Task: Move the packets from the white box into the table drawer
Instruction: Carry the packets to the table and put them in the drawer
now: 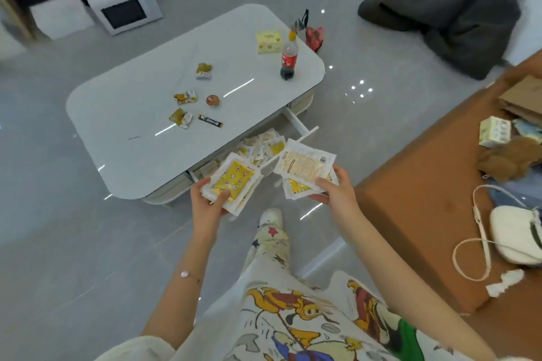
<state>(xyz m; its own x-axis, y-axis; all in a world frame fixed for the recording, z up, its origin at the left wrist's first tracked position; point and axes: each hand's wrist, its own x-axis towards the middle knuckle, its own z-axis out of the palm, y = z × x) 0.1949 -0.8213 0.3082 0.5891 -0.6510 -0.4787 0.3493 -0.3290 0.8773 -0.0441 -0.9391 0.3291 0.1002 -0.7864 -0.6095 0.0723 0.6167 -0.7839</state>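
My left hand (209,202) and right hand (333,190) each pinch flat, light, slippery packets (233,182) by their near edges above the open drawer (305,129).

Open drawer (303,127) already crowded with packets (261,145).

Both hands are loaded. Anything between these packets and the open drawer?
Nothing visible does. The left hand grips the left stack and the right hand the right stack, both over the drawer, which stands pulled open. Inside lie only loose packets; the tabletop overhangs its rear part.
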